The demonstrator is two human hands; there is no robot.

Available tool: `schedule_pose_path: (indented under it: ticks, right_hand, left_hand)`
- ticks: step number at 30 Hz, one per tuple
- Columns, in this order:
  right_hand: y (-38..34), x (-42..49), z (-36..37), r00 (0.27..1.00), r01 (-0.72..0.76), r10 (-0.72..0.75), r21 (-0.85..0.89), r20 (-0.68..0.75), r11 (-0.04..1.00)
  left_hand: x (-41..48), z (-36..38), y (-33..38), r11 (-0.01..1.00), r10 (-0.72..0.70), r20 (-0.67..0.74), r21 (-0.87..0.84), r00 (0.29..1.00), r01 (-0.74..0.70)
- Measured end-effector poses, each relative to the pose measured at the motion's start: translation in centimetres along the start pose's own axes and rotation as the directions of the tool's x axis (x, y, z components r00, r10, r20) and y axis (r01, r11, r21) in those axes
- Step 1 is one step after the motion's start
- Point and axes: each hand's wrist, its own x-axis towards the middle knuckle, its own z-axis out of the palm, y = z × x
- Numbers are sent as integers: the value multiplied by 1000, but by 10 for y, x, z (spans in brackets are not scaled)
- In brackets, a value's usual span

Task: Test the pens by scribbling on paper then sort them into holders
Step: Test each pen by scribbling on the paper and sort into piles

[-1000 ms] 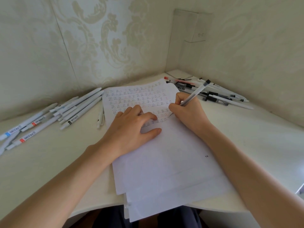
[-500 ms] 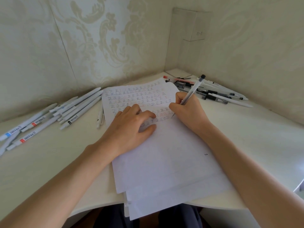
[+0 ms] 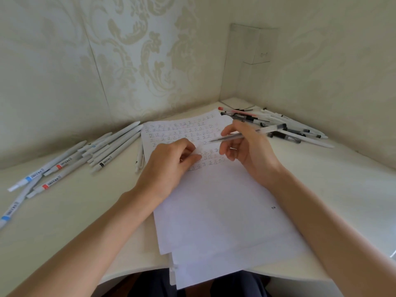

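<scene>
Paper stack (image 3: pixel 214 211): white sheets, flat on desk, near edge overhanging desk front. Top sheet: upper part filled with rows of small handwritten marks, lower part blank.
Test pen (image 3: pixel 242 135): translucent barrel, dark rear end; pinched in right hand (image 3: pixel 250 148), near-horizontal, tip pointing left over written rows.
Left pen group (image 3: pixel 115 144): white barrels, blue, red or black bands; lying loose left of paper.
Single white pen (image 3: pixel 139 157): alongside paper's left edge.
Right pen group (image 3: pixel 295 129): white and clear barrels, black clips, one red-capped; piled by wall corner.
</scene>
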Motion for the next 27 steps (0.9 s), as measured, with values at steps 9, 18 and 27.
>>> schedule_pose_path:
  ticks: [9,18,27]
  right_hand:
    - [5,-1,4,997,57,-63,-148,-37,987]
    - [7,-5,11,988,138,-149,-208,-43,968]
    - [10,0,22,997,68,-64,-66,52,996]
  left_hand:
    - [-1,2,3,991,133,-1,13,991,-133]
    - [-5,0,1,980,163,49,-123,985,-156]
    - [-3,-12,-3,983,152,29,-104,988,-148]
